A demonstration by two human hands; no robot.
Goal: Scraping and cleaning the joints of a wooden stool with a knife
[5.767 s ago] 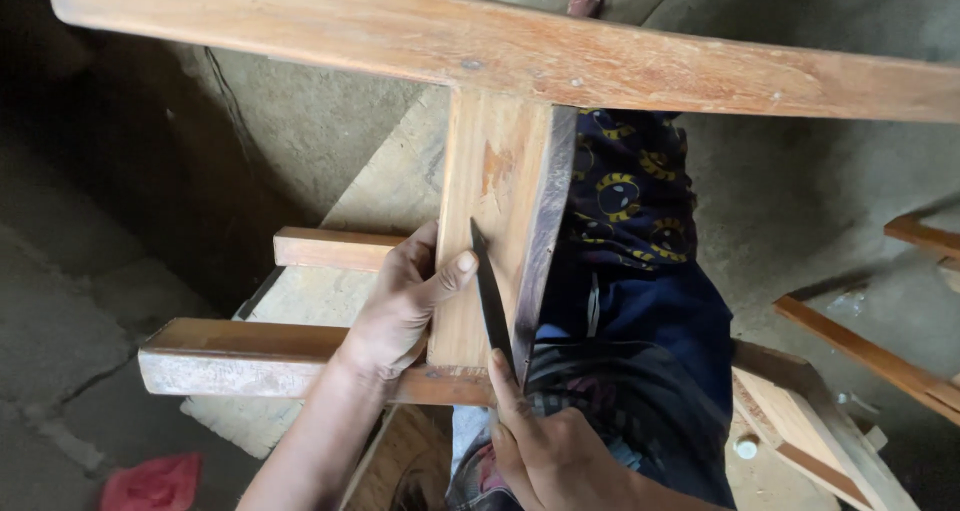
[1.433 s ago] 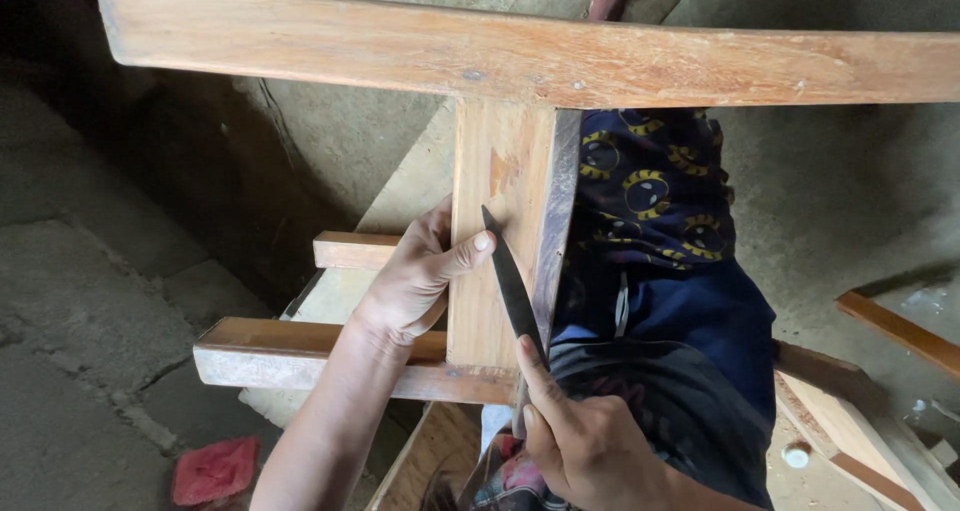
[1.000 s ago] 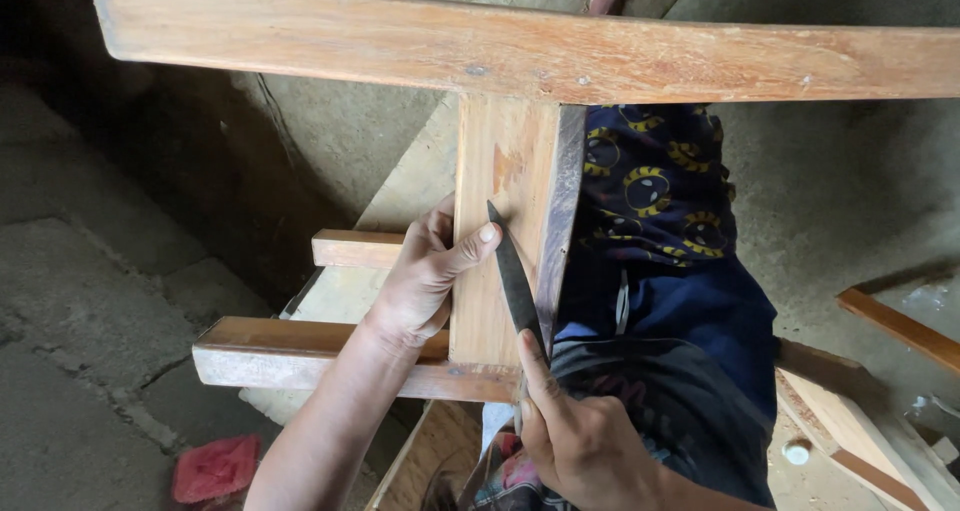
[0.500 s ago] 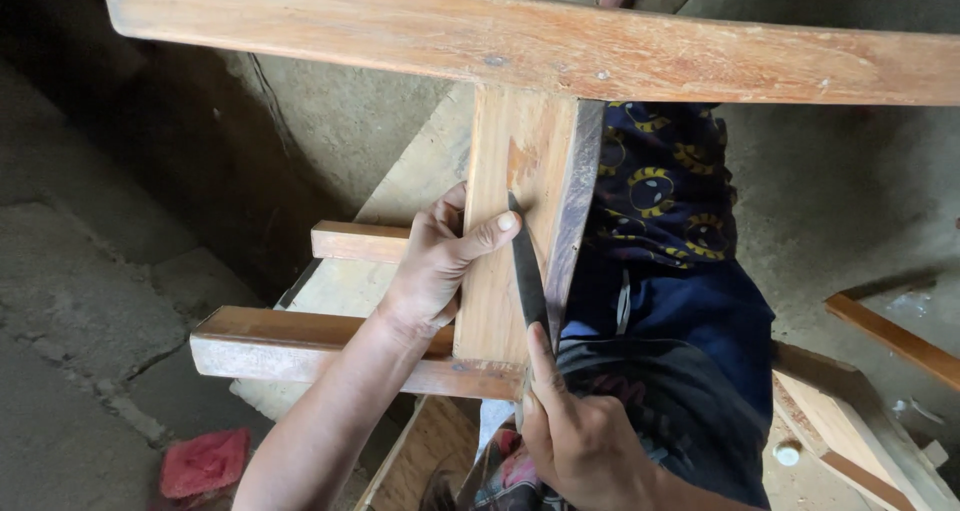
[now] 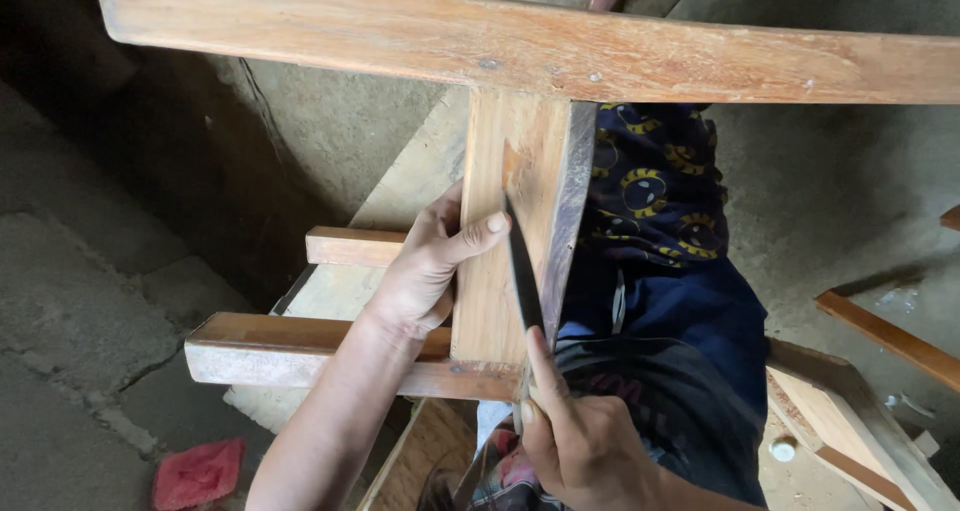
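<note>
Over concrete floor [image 5: 80, 301], right hand [image 5: 585, 446] fingers clamp blade [image 5: 522, 271], tip pointing away along upright board [image 5: 510, 221].

Worn, scuffed matt wood frame [image 5: 520, 221], dark dull metal blade [image 5: 522, 271], rough concrete floor [image 5: 80, 301], patterned cloth trousers [image 5: 650, 201]

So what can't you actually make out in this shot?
Head view only:
- Blade tip: too thin and dark to tell whether it is in the upright board.
- Tool handle: hidden in the right hand.
- Left hand palm: hidden by its own back.
- Top rail ends: cut off by the frame edges.
</note>
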